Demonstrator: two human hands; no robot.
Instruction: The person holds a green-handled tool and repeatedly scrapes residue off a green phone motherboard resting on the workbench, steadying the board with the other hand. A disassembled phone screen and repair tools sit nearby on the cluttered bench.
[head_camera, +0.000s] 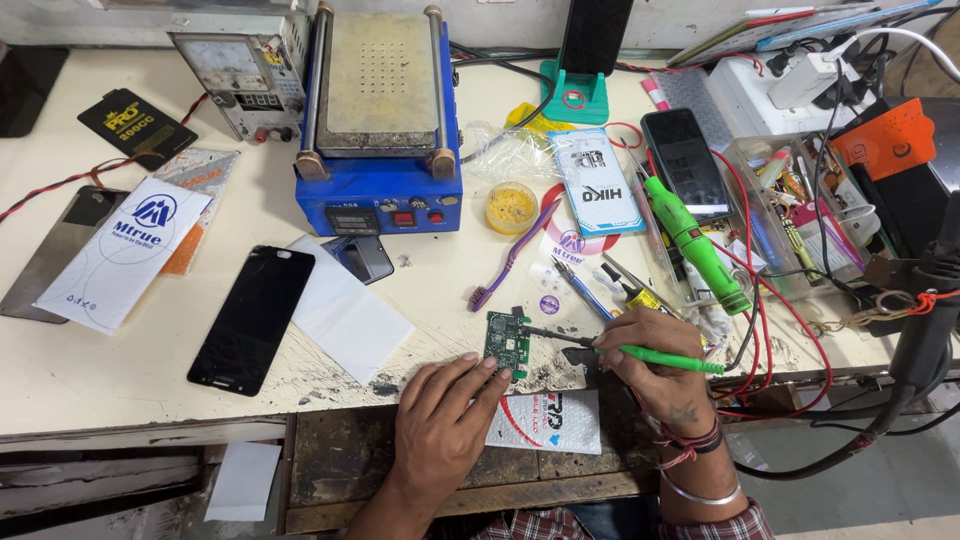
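Note:
A small green circuit board lies at the near edge of the worn white bench. My left hand rests flat beside it, fingertips pressing on the board's near edge. My right hand grips a green-handled tool like a pen. Its thin dark tip reaches left and touches the top of the board. A white packet with red print lies under and between my two hands.
A black phone screen and white sheet lie to the left. A blue heating-plate machine stands behind. Right of it are a yellow paste jar, purple toothbrush, green electric screwdriver, dark phone, and a clear tray of tools among tangled wires.

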